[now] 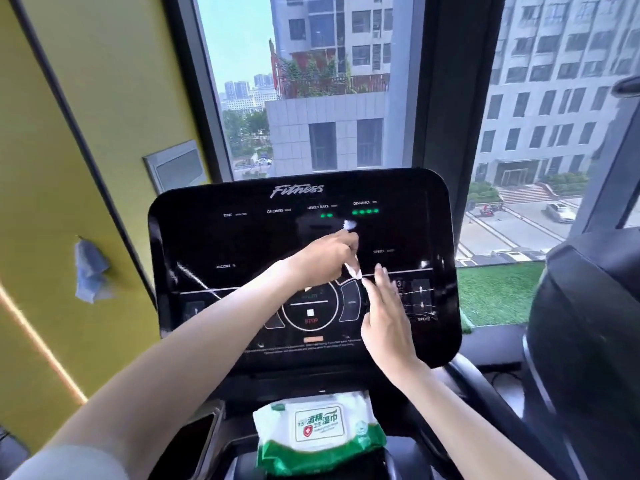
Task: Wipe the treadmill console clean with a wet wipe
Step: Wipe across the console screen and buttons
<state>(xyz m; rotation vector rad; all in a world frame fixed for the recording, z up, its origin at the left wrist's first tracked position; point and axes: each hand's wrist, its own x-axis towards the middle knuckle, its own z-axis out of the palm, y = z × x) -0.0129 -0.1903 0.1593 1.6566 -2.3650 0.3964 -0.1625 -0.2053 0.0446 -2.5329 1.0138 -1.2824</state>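
Nearest, the pack of wipes sits below the console. Left hand fingers grip a bunched wet wipe in front of it; right hand fingers, straight and together, meet its lower tip. Probably unfolding: next, spread it flat, then rub.

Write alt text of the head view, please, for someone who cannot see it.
A person's left hand grips a crumpled white wet wipe over a black treadmill console, the open right hand beside it. A green-and-white wipe pack lies below.
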